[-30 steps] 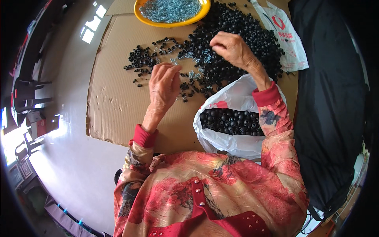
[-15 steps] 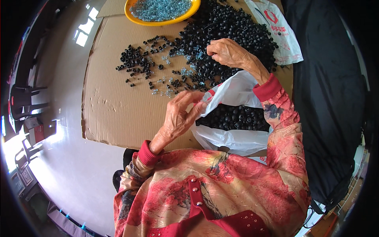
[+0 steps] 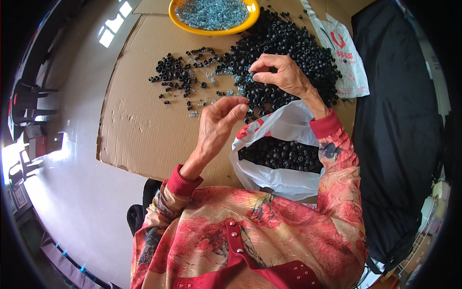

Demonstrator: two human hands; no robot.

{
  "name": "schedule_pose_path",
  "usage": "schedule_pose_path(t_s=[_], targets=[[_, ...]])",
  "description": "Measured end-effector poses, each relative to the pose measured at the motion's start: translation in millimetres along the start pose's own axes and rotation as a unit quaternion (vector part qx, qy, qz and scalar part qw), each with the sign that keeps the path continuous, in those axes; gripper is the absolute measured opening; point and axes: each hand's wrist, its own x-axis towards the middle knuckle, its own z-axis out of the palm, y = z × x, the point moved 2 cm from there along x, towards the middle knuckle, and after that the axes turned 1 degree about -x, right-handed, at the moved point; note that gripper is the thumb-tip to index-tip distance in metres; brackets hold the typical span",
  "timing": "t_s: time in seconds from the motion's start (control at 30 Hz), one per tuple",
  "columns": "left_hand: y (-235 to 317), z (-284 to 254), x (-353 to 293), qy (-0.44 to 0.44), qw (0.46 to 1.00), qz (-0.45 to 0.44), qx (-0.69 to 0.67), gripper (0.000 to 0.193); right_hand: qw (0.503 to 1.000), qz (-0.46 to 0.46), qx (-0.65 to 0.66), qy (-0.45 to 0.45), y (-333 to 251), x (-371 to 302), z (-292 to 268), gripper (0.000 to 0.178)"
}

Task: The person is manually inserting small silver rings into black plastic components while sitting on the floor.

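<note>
Black beads are lying heaped on the cardboard. Over the heap, our right hand is pinching what looks like one bead between thumb and forefinger; our left hand is holding its fingertips nearly together, and we cannot tell whether it is gripping anything. We seem to be picking beads singly, which is calling for a light pinch next. A white bag is holding more nearby; a yellow bowl is standing beyond.

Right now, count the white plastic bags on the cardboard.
2: an open bag at the near edge, holding black beads, and a red-printed bag right of the bead pile. Others may be hidden underneath.
</note>
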Motion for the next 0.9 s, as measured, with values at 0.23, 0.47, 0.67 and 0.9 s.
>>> schedule_pose_path(t_s=[0.23, 0.47, 0.67, 0.9], targets=[[20, 7, 21, -0.049, 0.928, -0.069, -0.364, 0.020, 0.939, -0.026, 0.344, 0.000, -26, 2, 21, 0.023], [20, -1, 17, -0.052, 0.897, -0.051, -0.435, 0.019, 0.960, -0.093, 0.265, -0.008, -46, 5, 22, 0.021], [21, -4, 20, -0.063, 0.899, -0.007, -0.434, 0.019, 0.976, -0.156, 0.149, 0.014, -55, 10, 20, 0.020], [21, -7, 21, -0.071, 0.870, -0.028, -0.487, 0.016, 0.972, -0.235, -0.012, 0.026, -76, 13, 17, 0.022]])
